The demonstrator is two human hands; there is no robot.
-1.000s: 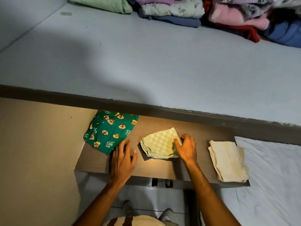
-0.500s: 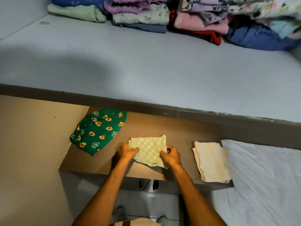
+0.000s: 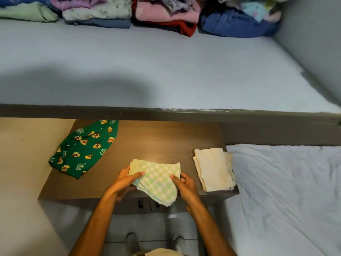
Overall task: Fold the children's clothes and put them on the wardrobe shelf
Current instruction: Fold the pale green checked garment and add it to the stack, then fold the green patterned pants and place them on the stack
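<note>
A folded green-and-white checked cloth (image 3: 156, 179) hangs over the front edge of the brown wooden table (image 3: 166, 141), one corner drooping below it. My left hand (image 3: 125, 183) grips its left side and my right hand (image 3: 184, 183) grips its right side. A green garment with cartoon chipmunks (image 3: 84, 150) lies spread on the table's left. A folded cream cloth (image 3: 214, 169) sits at the table's right edge. Above, the grey wardrobe shelf (image 3: 166, 71) carries piles of folded clothes (image 3: 166, 13) along its back.
The shelf's dark front lip (image 3: 166, 114) overhangs the table's far side. A bed with a white sheet (image 3: 286, 191) lies to the right. A beige wall (image 3: 22, 163) stands to the left. My feet (image 3: 132, 241) are on the tiled floor below.
Both hands closed on the checked cloth and drew it toward me, off the table's front edge. The view tilted up, showing more of the shelf and its clothes.
</note>
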